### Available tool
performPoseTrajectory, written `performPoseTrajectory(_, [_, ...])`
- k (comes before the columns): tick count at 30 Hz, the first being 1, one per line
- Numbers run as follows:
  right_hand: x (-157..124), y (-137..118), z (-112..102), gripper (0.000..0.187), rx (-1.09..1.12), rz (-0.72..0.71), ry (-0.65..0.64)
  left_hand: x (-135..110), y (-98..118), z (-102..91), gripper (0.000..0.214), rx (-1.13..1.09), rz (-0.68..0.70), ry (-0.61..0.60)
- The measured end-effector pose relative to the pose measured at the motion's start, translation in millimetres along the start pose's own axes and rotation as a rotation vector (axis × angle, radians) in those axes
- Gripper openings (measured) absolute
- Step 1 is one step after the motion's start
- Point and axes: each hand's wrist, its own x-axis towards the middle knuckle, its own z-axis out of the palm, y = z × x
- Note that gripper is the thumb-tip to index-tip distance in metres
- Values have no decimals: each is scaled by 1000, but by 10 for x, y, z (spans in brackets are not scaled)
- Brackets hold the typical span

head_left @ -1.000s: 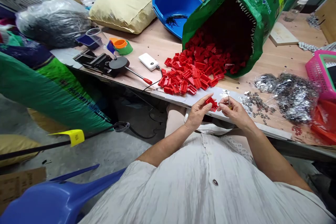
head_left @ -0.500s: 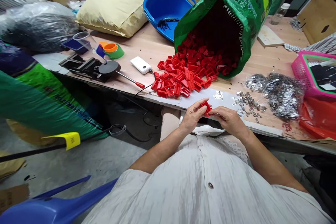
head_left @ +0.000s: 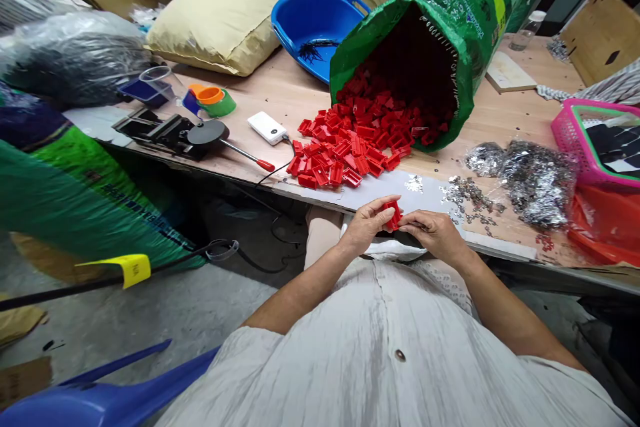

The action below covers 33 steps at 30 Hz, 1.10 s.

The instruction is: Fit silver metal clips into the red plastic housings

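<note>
Above my lap, at the table's front edge, my left hand (head_left: 366, 227) pinches a small red plastic housing (head_left: 394, 215) between thumb and fingers. My right hand (head_left: 436, 233) is closed at the housing's right side, its fingertips pressed together against it; whatever they grip is too small to make out. A heap of similar red housings (head_left: 345, 153) spills from the mouth of a green woven sack (head_left: 467, 27) lying on its side. Small metal pieces (head_left: 473, 200) lie scattered beyond my right hand, and a few shiny ones (head_left: 414, 183) rest on a pale sheet (head_left: 367, 195).
A black hand press (head_left: 170, 133) with a red-tipped lever and a white power bank (head_left: 267, 127) lie left of the heap. Behind are a blue basin (head_left: 295, 17) and a stuffed beige sack (head_left: 220, 20). Bagged metal parts (head_left: 537, 180) and a pink basket (head_left: 565, 133) stand right.
The red housing has turned slightly in my left fingers and both hands sit a little lower. My right fingertips stay against its side. The whole view has shifted slightly.
</note>
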Motion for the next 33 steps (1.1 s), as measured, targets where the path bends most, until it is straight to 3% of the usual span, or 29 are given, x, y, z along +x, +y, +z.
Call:
performPoseTrajectory(8, [-35,46,39,14,192,60,72,-12,63,32,45,-122,-47,-23])
performPoseTrajectory(17, [-81,97,13,24,277,188,55,-27,6,35,43,-89,32,-76])
performPoseTrajectory(21, [-106,184,9,31,190,221,61,40,-68,-41,43,79,168,-98])
performPoseTrajectory(26, [-103,324,67,32,-83,153,65,202,-142,-226,38,427,316,-66])
performPoseTrajectory(33, [-22,402,134,24,-229,141,36,378,-118,-379,44,803,302,-69])
